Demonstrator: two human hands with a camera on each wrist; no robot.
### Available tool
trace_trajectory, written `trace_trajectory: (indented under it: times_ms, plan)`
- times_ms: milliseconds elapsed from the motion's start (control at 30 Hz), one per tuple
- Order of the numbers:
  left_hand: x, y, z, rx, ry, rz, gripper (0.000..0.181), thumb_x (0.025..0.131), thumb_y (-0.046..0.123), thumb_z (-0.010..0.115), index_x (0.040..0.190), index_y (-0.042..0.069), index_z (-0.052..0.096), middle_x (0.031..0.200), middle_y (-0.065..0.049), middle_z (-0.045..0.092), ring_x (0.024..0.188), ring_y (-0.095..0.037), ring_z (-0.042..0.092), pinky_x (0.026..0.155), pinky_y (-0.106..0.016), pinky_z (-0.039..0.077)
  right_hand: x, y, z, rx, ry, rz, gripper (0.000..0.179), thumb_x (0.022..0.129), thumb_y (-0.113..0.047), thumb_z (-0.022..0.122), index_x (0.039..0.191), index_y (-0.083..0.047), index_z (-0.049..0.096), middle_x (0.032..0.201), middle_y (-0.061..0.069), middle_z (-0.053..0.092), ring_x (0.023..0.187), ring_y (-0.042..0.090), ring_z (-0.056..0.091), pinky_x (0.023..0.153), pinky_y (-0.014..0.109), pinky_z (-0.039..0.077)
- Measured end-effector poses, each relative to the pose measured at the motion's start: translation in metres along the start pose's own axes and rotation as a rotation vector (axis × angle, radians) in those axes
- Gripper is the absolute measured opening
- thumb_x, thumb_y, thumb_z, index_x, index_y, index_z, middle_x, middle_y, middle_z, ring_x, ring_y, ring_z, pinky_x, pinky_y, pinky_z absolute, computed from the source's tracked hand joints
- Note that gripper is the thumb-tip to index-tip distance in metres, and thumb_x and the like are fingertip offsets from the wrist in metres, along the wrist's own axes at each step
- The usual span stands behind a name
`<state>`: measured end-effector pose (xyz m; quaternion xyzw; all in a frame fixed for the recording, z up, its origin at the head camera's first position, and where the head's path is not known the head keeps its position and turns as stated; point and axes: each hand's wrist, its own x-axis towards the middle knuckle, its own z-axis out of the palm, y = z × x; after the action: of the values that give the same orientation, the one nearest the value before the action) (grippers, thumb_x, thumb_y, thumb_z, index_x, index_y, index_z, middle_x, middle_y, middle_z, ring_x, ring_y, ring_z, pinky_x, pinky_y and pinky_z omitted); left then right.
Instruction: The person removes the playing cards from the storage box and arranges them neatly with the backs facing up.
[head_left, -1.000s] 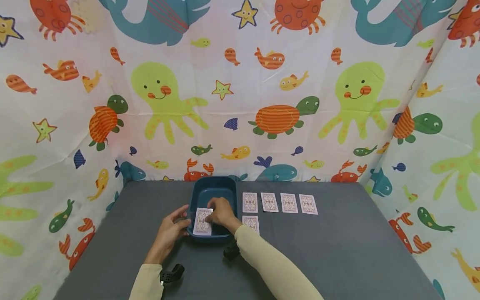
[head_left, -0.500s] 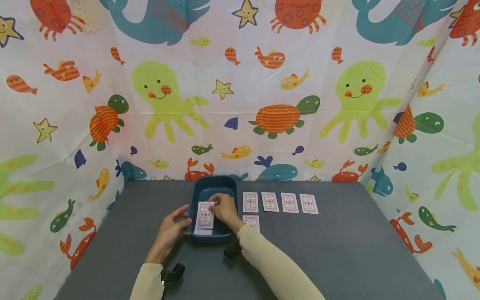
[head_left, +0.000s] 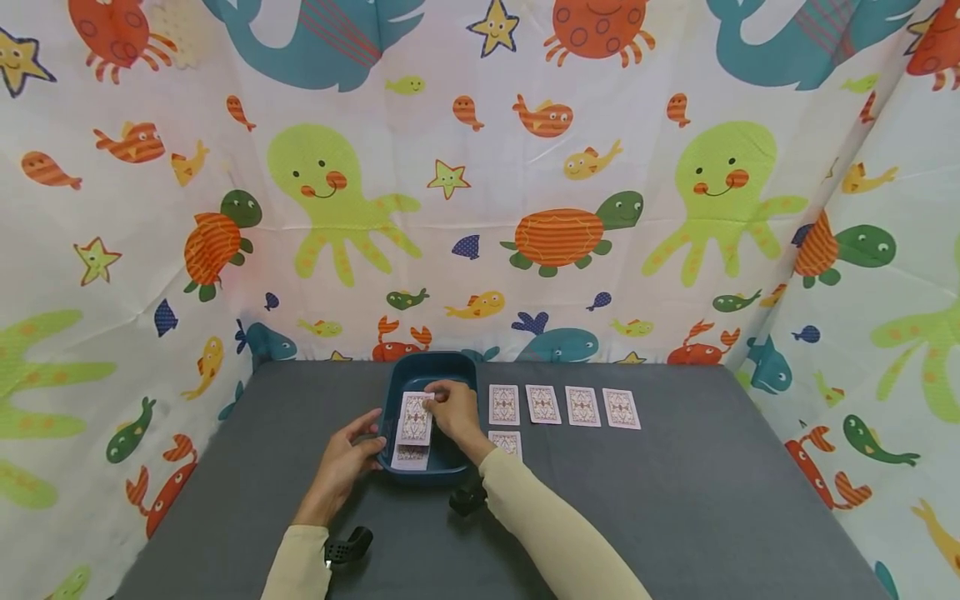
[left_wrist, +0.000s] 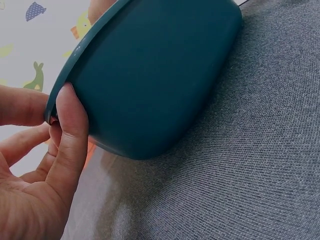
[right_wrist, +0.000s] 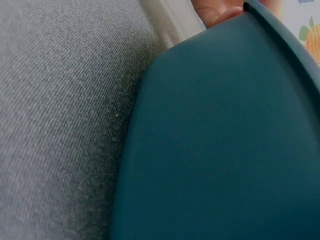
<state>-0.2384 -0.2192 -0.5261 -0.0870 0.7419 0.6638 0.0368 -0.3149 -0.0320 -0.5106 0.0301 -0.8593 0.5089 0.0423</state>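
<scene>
A right hand [head_left: 455, 412] pinches a card [head_left: 415, 418] by its right edge; the left hand [head_left: 343, 454] grips the blue tray's [left_wrist: 155, 80] left rim, best kept steady.

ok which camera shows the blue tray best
The head view: from above, it shows the inside of the blue tray and most of its rim. Each wrist view shows only part of its outer wall and rim, close up.

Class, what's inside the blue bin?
In the bin, the right hand pinches an upper playing card over a lower card. The upper playing card hides part of the lower card; anything underneath is covered.
</scene>
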Motion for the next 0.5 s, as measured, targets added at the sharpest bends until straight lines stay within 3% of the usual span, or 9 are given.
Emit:
trace_trajectory:
  times_ms: [500]
  plan:
    - [0.002,-0.001,0.000,0.017,0.001,0.015,0.055,0.093,0.011,0.063,0.145,0.019,0.047,0.130,-0.011,0.042,0.095,-0.028,0.056,0.065,-0.030,0.055,-0.009,-0.010,-0.015,0.216,-0.015,0.013,0.015,0.088,-0.020,0.074,0.103,-0.019,0.076,0.085,0.000,0.064,0.076,0.012,0.055,0.061,0.024,0.044]
